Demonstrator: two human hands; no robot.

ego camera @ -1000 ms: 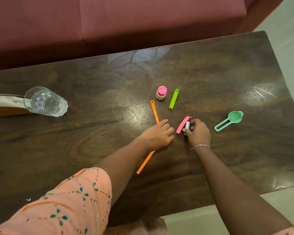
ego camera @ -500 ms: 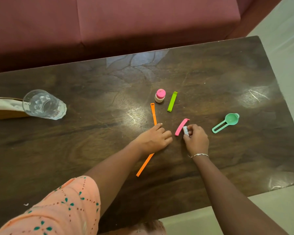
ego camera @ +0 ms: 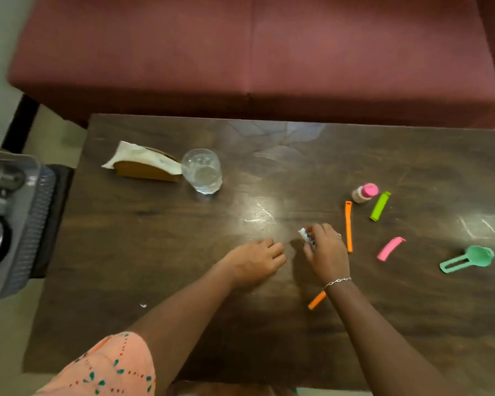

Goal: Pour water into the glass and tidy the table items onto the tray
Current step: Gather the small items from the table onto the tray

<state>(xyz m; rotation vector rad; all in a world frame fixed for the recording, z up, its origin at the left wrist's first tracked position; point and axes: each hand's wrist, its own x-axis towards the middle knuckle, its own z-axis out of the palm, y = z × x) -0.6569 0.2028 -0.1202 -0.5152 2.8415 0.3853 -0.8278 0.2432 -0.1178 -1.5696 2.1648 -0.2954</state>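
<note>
The right hand (ego camera: 326,252) pinches a small white stick with dark print (ego camera: 307,237) between thumb and curled fingers, just above the dark brown wooden counter (ego camera: 155,267); a thin silver bracelet (ego camera: 337,281) circles its wrist. The left hand (ego camera: 255,260) lies close beside it on the left, knuckles up and fingers curled under, with nothing showing in its hold.

A long, narrow orange plastic clip (ego camera: 348,227) runs just right of the right hand, and its near end comes out from under the wrist. Right of that lies a short curved pink clip (ego camera: 390,248). Farther right is a teal plastic measuring scoop with a slotted handle (ego camera: 469,260). Beyond them, a small tan bottle with a pink cap (ego camera: 365,192) lies just beside a lime green clip (ego camera: 380,206).

The clear, round-bodied drinking glass (ego camera: 202,170) stands upright at the far left of the counter, well apart from both hands, touching a brown holder with a white napkin (ego camera: 143,164). The grey plastic tray (ego camera: 32,224) sits off the counter's left end, with blurred metal ware in it. A maroon sofa (ego camera: 255,52) lies beyond the far edge
</note>
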